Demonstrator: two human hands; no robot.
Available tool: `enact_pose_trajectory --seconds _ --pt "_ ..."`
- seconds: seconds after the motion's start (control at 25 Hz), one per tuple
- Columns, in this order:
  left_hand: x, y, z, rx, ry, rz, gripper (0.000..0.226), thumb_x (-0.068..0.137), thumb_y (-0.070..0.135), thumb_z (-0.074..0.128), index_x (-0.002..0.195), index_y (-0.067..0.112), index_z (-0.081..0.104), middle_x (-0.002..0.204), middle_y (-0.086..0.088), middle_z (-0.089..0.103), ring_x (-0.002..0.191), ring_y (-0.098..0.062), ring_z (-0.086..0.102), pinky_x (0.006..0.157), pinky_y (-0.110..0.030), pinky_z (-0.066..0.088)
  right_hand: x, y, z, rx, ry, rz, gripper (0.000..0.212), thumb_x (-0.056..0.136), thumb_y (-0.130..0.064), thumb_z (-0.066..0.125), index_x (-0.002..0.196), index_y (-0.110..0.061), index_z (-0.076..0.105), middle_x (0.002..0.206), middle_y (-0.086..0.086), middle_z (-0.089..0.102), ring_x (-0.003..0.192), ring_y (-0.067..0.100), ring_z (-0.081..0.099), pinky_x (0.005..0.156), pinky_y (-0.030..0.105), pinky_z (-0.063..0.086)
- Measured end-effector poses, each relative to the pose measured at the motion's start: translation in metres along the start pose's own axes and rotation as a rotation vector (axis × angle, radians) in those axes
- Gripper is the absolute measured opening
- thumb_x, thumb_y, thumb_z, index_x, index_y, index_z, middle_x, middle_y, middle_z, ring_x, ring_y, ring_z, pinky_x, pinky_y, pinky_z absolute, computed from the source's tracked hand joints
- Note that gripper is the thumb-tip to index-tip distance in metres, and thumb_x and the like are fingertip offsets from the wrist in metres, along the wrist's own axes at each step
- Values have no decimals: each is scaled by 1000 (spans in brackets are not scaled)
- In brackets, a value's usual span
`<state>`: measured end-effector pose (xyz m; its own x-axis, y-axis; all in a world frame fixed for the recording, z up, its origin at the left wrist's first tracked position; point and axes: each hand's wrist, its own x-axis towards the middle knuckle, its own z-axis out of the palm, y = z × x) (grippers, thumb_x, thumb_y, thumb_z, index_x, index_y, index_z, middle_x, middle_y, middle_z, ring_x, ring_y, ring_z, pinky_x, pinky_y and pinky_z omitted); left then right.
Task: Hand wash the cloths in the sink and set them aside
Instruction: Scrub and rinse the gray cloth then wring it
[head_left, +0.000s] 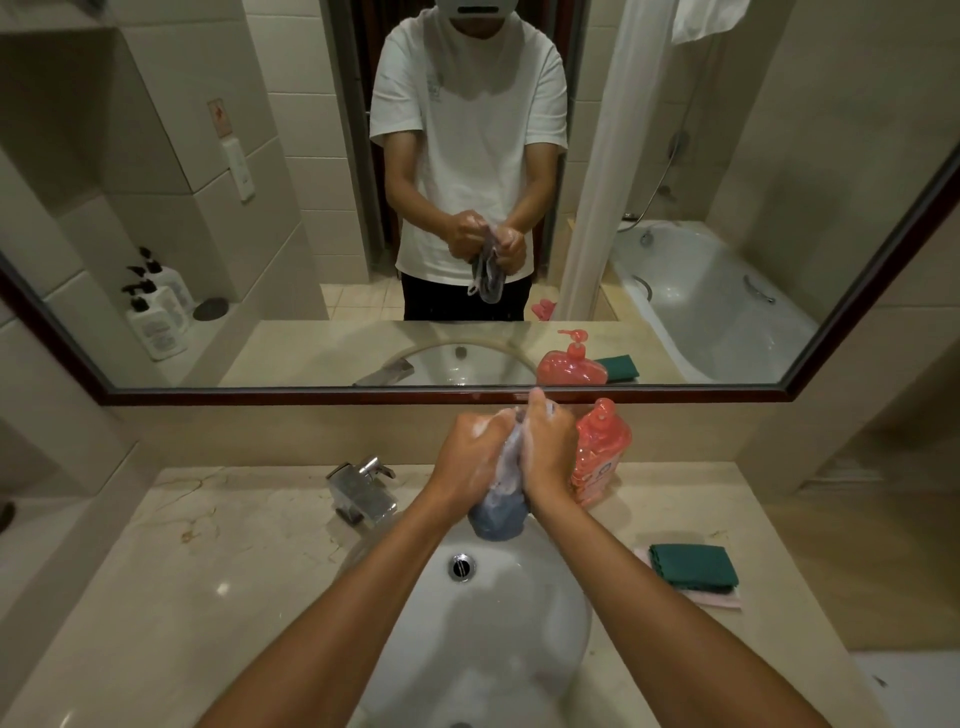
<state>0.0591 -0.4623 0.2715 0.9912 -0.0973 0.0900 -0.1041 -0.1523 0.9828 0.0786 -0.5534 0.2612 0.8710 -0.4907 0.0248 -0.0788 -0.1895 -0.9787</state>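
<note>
A wet blue-grey cloth (500, 512) hangs bunched above the far rim of the white sink (524, 613). My left hand (470, 449) and my right hand (548, 447) both grip its upper part, pressed together, with soap foam on the fingers. The cloth's lower end droops over the basin near the drain (461, 566). A folded green cloth (693, 566) lies on a pink one (719, 600) on the counter to the right of the sink.
A chrome tap (363, 491) stands at the sink's back left. A red pump bottle (600, 452) stands just right of my right hand. The beige stone counter (208, 561) surrounds the basin. A mirror (311, 208) covers the wall behind.
</note>
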Motion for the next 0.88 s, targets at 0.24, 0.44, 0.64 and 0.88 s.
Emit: enact_pose_trajectory --seconds 0.24,0.44,0.64,0.88 --pt "10 0 -1 -17 328 -142 42 103 34 50 67 13 57 63 -10 50 60 -17 46 60 -36 39 -8 4 -19 338 -225 12 14 103 -21 53 95 -22 64 85 -11 69 79 4 66 68 16 50" --pt "24 0 -15 -226 315 -254 33 102 27 48 81 9 65 79 -13 68 73 -23 64 69 -35 50 -28 12 -17 69 -291 -185 56 82 -50 63 133 -30 55 127 -9 46 116 2 54 97 18 47" --pt "20 -4 -4 -291 148 -141 29 103 25 53 98 2 70 93 -16 75 87 -26 72 77 -39 57 -21 15 -18 200 -282 -180 70 73 -51 72 131 -18 50 126 3 58 113 7 60 93 19 50" --pt "11 -11 -5 -277 115 -116 43 96 47 44 93 13 69 85 -10 72 77 -27 69 57 -33 53 -15 17 -16 340 -88 -220 19 82 -32 74 88 -19 62 87 7 69 83 23 69 75 34 58"
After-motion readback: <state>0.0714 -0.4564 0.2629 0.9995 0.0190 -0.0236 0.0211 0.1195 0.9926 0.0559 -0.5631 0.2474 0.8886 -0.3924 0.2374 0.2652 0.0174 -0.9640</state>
